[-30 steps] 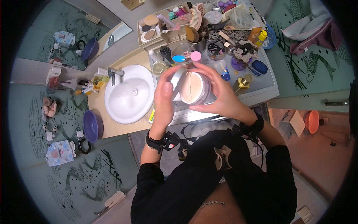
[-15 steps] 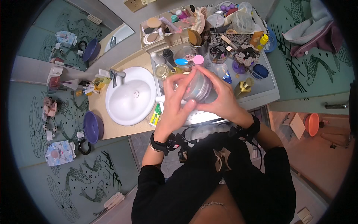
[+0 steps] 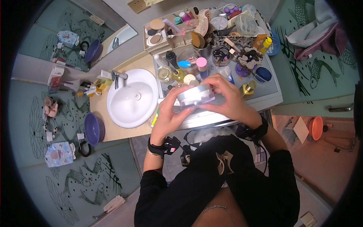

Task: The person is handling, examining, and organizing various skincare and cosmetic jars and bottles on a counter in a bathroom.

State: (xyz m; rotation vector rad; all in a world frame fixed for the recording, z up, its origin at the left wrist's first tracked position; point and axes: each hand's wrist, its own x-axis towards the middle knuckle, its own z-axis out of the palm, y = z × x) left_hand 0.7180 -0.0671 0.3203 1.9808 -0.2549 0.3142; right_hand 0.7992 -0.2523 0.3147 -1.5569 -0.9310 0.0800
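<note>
Between my two hands is a round clear container [image 3: 195, 96] with a flat, shiny rim, held up over the front of the white appliance top [image 3: 273, 89]. My left hand [image 3: 168, 110] grips its left side, the thumb below and the fingers behind. On the other side my right hand [image 3: 229, 99] closes on it the same way. Light glares off its surface, so its contents cannot be made out. Just behind it stand a pink-capped bottle [image 3: 201, 63], a jar with a cream lid [image 3: 189, 79] and a small yellowish bottle [image 3: 179, 75].
A white sink [image 3: 132, 113] lies to the left in a beige counter. Farther back are a cosmetics organizer [image 3: 153, 41], a cup of combs [image 3: 204, 49], hair ties [image 3: 249, 58] and a gold-capped bottle [image 3: 248, 88]. Purple basin [image 3: 94, 128] hangs by the left wall.
The container has come down toward me and tipped, so its side and rim now face me. Both hands lowered with it, uncovering the pink-capped bottle and the cream-lidded jar.
</note>
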